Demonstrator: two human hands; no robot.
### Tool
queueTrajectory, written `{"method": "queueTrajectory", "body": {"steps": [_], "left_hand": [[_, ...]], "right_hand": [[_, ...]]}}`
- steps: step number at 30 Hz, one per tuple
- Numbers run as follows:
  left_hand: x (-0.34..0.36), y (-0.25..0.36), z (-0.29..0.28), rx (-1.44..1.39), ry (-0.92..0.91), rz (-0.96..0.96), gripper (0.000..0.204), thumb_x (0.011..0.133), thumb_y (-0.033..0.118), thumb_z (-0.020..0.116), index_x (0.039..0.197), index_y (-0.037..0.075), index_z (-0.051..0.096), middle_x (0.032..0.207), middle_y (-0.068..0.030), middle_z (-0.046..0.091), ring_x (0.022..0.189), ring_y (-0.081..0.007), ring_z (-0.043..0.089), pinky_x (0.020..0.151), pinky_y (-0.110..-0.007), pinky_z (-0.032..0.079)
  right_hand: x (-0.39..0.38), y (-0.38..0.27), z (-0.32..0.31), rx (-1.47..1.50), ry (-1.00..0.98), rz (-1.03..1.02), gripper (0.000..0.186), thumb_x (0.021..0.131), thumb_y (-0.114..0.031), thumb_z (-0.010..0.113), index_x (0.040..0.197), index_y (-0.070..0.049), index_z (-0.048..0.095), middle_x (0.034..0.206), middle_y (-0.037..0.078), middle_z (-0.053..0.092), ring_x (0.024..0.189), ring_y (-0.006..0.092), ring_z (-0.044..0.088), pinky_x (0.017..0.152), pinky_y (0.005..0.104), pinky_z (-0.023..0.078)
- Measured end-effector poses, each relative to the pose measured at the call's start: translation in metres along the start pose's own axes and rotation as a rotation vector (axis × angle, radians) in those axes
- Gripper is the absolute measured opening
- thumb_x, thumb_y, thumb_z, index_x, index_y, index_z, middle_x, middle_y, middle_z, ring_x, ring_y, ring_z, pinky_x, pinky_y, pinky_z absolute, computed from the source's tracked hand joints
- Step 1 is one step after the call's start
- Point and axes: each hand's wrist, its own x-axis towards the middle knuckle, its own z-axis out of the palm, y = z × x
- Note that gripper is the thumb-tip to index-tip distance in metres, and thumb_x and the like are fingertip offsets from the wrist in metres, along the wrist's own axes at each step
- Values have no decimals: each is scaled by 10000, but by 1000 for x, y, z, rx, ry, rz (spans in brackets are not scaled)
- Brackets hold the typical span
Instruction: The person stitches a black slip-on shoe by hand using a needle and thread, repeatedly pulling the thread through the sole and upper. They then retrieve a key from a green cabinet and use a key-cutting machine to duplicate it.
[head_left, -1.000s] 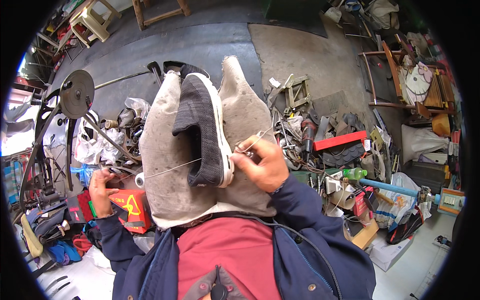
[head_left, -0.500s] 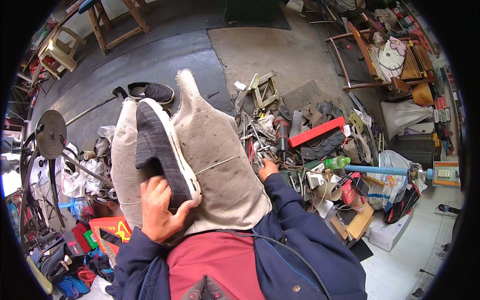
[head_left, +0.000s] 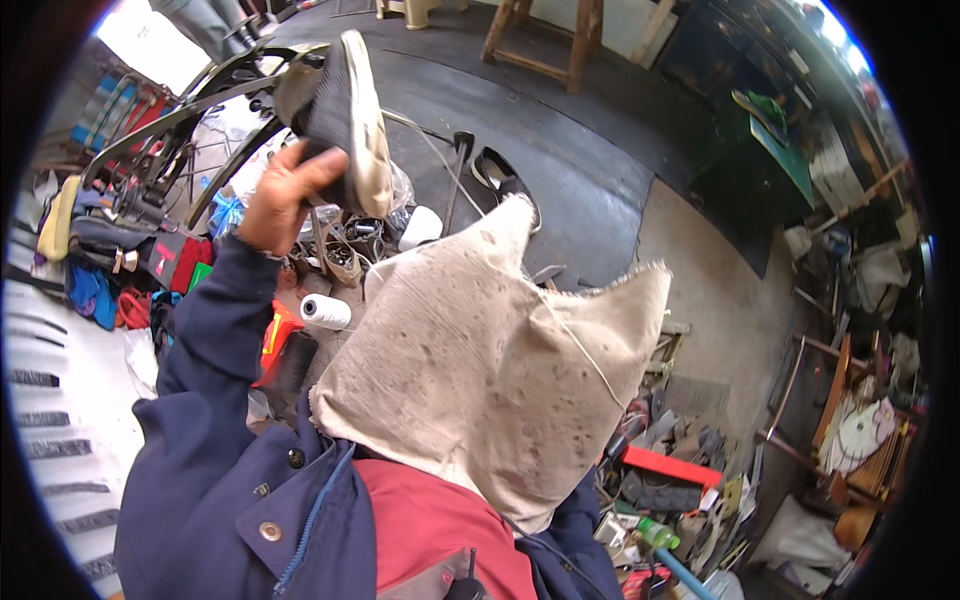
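My left hand (head_left: 282, 196) grips the raised shoe (head_left: 332, 112) by its near end, left of the cloth (head_left: 455, 345), likely light, soft-sided and best held along its firmer sole (head_left: 367, 125); my hidden right hand I can't read.

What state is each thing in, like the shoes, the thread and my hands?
Held shoe: lifted clear of the cloth, sole toward the right
Left hand: gripping the held shoe
Right hand: not in view
Other shoe: on the dark floor, unheld
Spool: wound with white thread
Cloth: draped over the lap, stained
Jacket: open over a red shirt
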Motion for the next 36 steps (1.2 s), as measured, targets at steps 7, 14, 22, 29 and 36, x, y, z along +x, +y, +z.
{"method": "queueTrajectory", "body": {"steps": [7, 14, 22, 29, 36], "left_hand": [[11, -170, -54, 1138, -247, -224, 392, 845, 327, 740, 1033, -17, 722, 988, -248, 724, 931, -373, 717, 833, -440, 565], [-15, -277, -54, 1318, -269, -439, 410, 781, 268, 723, 1173, 158, 771, 1100, -198, 744, 1093, -380, 694, 962, -470, 551], [-42, -133, -43, 846, 189, 223, 355, 872, 126, 700, 1222, 67, 692, 1203, -163, 703, 1175, -363, 637, 1043, -429, 487], [-128, 105, 30, 828, 99, 954, 324, 973, 291, 670, 1159, 26, 681, 1231, -218, 661, 1180, -441, 633, 1027, -530, 491], [-152, 96, 56, 850, -657, 667, 319, 859, 216, 747, 1164, 124, 725, 1179, -140, 696, 1125, -341, 684, 998, -509, 534]], "right_hand": [[-6, 4, -44, 120, 86, 50, 519, 872, -222, 740, 1341, -53, 594, 1264, 261, 654, 1120, 407, 679, 988, 467, 535], [-26, -72, -125, 450, 250, -50, 584, 883, -267, 748, 1387, -43, 556, 1311, 261, 621, 1138, 400, 669, 998, 466, 533], [-122, -296, -183, 793, -6, -586, 662, 895, -318, 757, 1440, -32, 512, 1365, 262, 583, 1158, 394, 657, 1009, 466, 532], [-231, -487, -106, 431, -722, -1192, 733, 905, -362, 765, 1486, -23, 474, 1412, 263, 550, 1175, 387, 646, 1019, 465, 531], [-176, -473, -90, 429, -485, -1432, 428, 916, -160, 766, 1315, -48, 658, 1243, 162, 678, 926, 246, 718, 774, 330, 576]]}}
